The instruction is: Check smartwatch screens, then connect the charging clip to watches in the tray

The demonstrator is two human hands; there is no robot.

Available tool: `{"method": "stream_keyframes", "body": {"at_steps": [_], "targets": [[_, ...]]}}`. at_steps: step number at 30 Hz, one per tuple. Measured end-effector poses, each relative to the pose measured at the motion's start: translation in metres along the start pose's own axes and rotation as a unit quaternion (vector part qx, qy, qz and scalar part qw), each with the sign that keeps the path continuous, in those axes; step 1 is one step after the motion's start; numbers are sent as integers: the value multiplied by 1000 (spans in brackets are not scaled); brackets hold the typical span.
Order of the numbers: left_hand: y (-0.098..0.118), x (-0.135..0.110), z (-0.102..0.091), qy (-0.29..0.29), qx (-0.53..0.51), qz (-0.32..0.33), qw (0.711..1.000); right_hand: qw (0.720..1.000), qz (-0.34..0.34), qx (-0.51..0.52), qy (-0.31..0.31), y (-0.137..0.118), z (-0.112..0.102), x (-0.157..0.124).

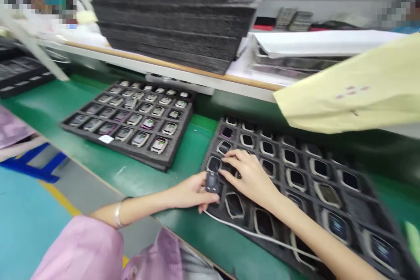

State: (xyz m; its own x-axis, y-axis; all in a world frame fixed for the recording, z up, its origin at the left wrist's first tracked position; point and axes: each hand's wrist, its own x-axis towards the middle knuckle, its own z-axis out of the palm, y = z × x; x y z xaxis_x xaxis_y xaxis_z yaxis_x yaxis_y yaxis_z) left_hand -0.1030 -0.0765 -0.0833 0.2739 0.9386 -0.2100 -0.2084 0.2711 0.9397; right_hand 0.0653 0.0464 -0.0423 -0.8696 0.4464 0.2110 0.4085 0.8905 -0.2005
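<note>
My left hand [200, 193] is closed around a small dark rectangular device [212, 182], held upright between thumb and fingers above the near left edge of a black foam tray [356, 210]. Just beyond the device, touching or nearly touching it, is a smartwatch [214, 164] with a dark screen. My right hand [247, 173] reaches over the tray from the right, thumb and fingertips curled at that watch's right edge. Whether the watch is lifted from its slot I cannot tell. Other watches [265, 222] lie in the tray's compartments, some hidden under my right forearm.
Another foam tray [177, 144] with watches stands to the left on the green table [138, 175]. A white cable [249, 231] runs along the nearer tray's front. Above are a shelf edge [183, 72], stacked black foam [170, 17] and an overhanging yellow sheet [361, 87].
</note>
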Motion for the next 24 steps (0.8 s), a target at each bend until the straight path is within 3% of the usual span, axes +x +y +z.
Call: {"method": "stream_keyframes", "body": {"at_steps": [3, 6, 9, 12, 16, 19, 24], "targets": [[-3, 7, -1, 1, -13, 20, 1000, 996, -30, -76, -29, -5, 13, 24], [-7, 16, -8, -13, -5, 27, 1000, 991, -85, -100, 12, 11, 31, 37], [-7, 23, -17, -33, 15, 22, 999, 992, -102, -20, 68, 37, 40, 48], [-4, 21, -22, -48, 7, 26, 999, 987, -87, 83, 108, 45, 30, 48], [-2, 6, -16, -38, -9, 76, 996, 975, -98, 150, 128, 14, 13, 18], [-4, -3, -9, -1, -7, 96, 995, 979, -133, 130, 79, -15, 11, -2], [-9, -5, -2, 39, -5, 87, 995, 984, -126, 122, 34, -26, 12, -6]]}}
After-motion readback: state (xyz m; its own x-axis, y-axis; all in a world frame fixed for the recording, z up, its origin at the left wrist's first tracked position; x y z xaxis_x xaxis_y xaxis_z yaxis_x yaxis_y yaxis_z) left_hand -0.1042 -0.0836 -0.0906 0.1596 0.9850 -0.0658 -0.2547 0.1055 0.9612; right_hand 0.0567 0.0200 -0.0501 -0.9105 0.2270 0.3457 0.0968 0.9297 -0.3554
